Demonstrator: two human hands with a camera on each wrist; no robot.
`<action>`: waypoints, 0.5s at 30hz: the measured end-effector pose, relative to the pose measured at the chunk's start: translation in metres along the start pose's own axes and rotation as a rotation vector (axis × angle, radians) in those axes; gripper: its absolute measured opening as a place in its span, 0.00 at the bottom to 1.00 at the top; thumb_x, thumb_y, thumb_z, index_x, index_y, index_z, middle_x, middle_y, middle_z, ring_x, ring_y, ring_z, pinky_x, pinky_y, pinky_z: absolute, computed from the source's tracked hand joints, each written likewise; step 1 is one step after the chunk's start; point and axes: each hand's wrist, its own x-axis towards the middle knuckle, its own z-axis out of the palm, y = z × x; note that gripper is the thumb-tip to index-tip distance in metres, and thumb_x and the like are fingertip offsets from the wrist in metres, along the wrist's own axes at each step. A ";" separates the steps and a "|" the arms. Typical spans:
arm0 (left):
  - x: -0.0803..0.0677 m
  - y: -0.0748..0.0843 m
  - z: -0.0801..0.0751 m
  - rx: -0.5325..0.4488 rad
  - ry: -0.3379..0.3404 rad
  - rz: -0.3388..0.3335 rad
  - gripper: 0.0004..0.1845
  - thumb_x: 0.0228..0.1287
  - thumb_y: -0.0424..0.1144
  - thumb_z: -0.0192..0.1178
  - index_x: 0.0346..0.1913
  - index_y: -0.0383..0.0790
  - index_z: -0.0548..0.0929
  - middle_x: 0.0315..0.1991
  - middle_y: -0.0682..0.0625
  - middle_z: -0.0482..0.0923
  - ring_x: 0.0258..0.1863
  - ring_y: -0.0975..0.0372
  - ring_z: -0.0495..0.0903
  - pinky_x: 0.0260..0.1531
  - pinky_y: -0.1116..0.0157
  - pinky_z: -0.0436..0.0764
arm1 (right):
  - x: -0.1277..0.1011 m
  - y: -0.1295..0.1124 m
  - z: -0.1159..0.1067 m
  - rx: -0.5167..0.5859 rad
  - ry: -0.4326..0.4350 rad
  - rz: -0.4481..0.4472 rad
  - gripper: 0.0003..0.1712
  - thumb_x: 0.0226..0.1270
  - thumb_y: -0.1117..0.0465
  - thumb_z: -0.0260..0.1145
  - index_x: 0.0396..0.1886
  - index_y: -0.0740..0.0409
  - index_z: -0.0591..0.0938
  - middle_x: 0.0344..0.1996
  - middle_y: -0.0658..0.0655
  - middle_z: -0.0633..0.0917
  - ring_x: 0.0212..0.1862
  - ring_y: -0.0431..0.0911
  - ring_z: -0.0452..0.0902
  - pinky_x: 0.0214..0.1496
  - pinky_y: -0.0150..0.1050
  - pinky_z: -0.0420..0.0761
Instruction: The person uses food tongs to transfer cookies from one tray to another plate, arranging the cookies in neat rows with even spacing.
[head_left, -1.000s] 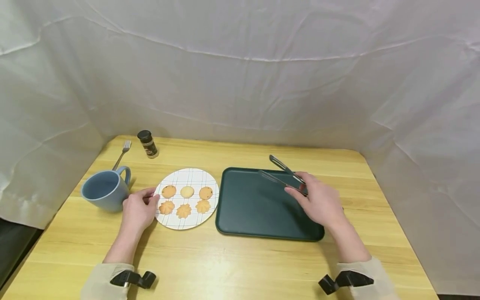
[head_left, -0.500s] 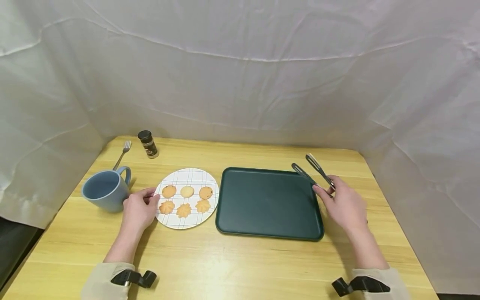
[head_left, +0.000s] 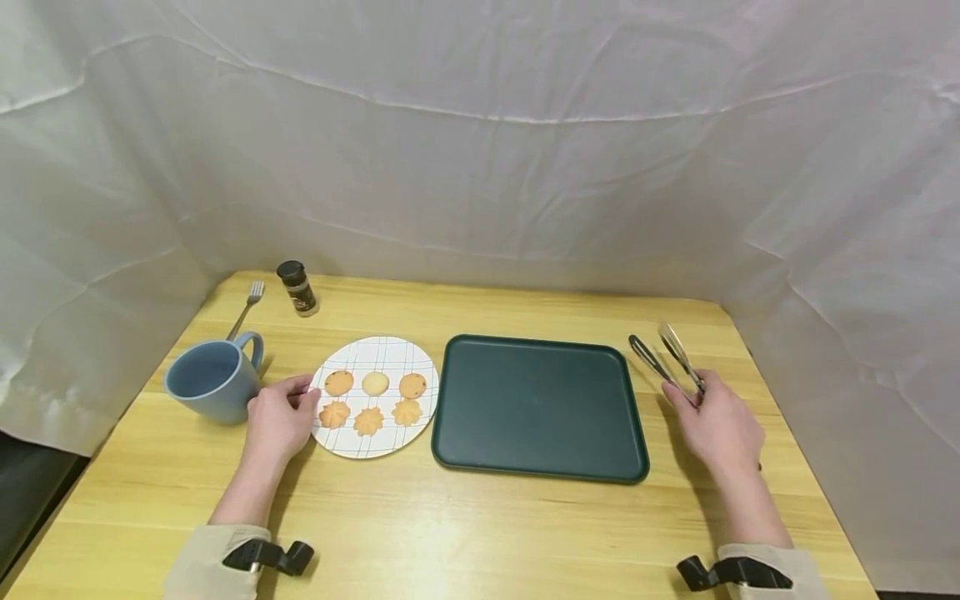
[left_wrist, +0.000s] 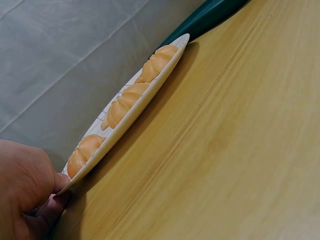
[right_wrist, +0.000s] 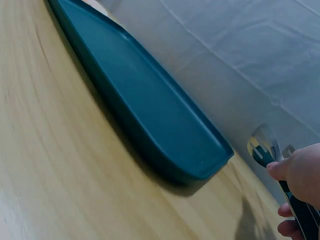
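The right hand (head_left: 716, 425) lies near the right edge of the bench (head_left: 480, 533), its fingers curled round the handles of metal tongs (head_left: 667, 358). The tongs point toward the far right corner, their two slim arms slightly parted, in the strip of bare wood between the tray (head_left: 536, 404) and the bench's right edge. The left hand (head_left: 279, 417) rests left of centre, its fingers pinching the left rim of the plate (head_left: 375, 350), with the blue mug (head_left: 210, 379) just beside it toward the left edge.

The round white plate has a thin grid pattern and carries six cookies (head_left: 372, 398) in two rows: smooth round ones behind, ridged flower shapes in front. The dark green tray, rectangular with rounded corners and a raised lip, sits just right of the plate. A fork (head_left: 246, 307) and a small dark-capped jar (head_left: 297, 288) stand near the far left corner.
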 end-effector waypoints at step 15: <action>0.000 -0.001 0.001 0.002 0.021 0.018 0.20 0.79 0.39 0.60 0.65 0.29 0.83 0.47 0.37 0.85 0.47 0.48 0.81 0.48 0.52 0.76 | 0.000 0.017 0.011 -0.021 -0.084 0.129 0.50 0.76 0.27 0.54 0.72 0.68 0.70 0.54 0.78 0.78 0.50 0.78 0.76 0.37 0.67 0.74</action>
